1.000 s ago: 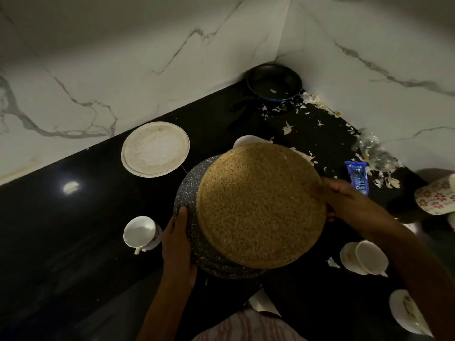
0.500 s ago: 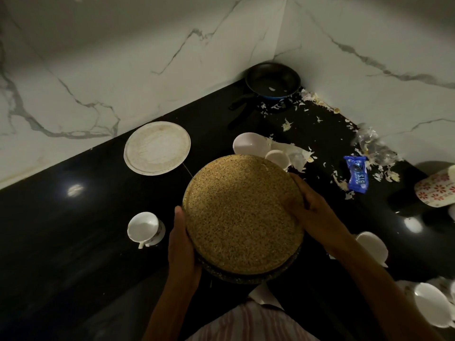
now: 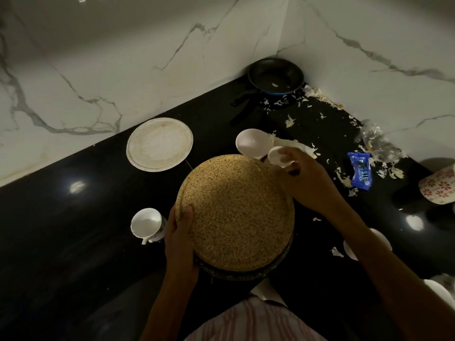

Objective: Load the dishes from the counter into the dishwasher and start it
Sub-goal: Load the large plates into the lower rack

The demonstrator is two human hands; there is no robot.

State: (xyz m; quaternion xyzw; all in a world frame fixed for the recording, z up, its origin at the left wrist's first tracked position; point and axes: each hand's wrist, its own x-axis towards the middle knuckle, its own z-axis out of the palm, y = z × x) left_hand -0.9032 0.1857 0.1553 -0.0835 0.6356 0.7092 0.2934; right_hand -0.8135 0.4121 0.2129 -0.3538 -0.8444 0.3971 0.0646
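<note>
A round gold speckled plate (image 3: 236, 212) lies on top of a dark speckled plate stack (image 3: 246, 273) near the counter's front edge. My left hand (image 3: 181, 239) grips the stack's left rim, thumb on the gold plate. My right hand (image 3: 302, 178) reaches past the plate's far right rim, and its fingers pinch a small white bowl (image 3: 277, 156). A larger white bowl (image 3: 252, 142) sits just left of it. A soiled white plate (image 3: 159, 143) lies at the back left, a white cup (image 3: 146, 223) left of my left hand.
A black frying pan (image 3: 275, 76) sits in the marble corner, with food scraps scattered in front of it. A blue snack wrapper (image 3: 360, 171), crumpled plastic (image 3: 376, 141), a red-flowered cup (image 3: 438, 187) and more white cups (image 3: 381, 239) occupy the black counter's (image 3: 73, 230) right side.
My right hand left the gold plate's right rim and moved away from me to the small white bowl. The plate stack came closer to me, and my left thumb now rests on top.
</note>
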